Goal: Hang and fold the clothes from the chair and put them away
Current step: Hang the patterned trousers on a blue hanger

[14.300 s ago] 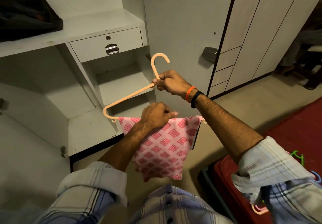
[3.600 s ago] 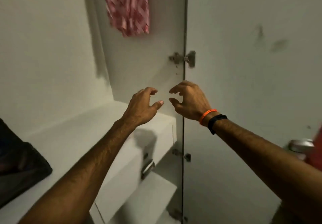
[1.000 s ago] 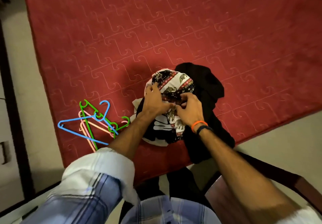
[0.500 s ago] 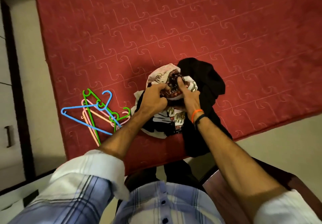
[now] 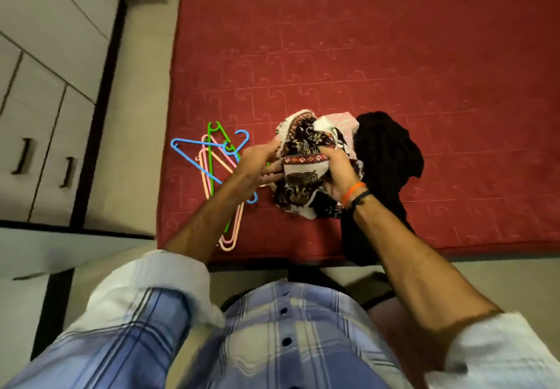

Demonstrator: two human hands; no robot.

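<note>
From the head camera, looking steeply down, a red bedspread (image 5: 378, 55) with a raised interlocking pattern fills most of the frame, and everything else sits in relation to it. Near its front edge, about the middle, lies a crumpled patterned cloth (image 5: 303, 164) in white, black and dark red with a printed border band. The right hand (image 5: 336, 173) grasps this cloth from its right side, fingers curled over the bunched fabric, with an orange band and a black band on the wrist. The left hand (image 5: 257, 167) is at the cloth's left edge with its fingers spread and only lightly bent; the fingertips touch or nearly touch the fabric, and whether they grip it cannot be told. Just right of the patterned cloth, touching it, a black garment (image 5: 388, 149) lies heaped on the bedspread, and part of it hangs over the front edge. Left of the cloth, near the bedspread's left front corner, a loose bundle of plastic hangers (image 5: 212, 161) in blue, green, pink and peach lies flat, partly under the left forearm. Beyond the bedspread's left edge, across a strip of pale floor, stand white cabinet doors (image 5: 45, 85) with dark handles. The person's blue checked shirt (image 5: 272, 343) fills the bottom of the view, sleeves rolled back.
</note>
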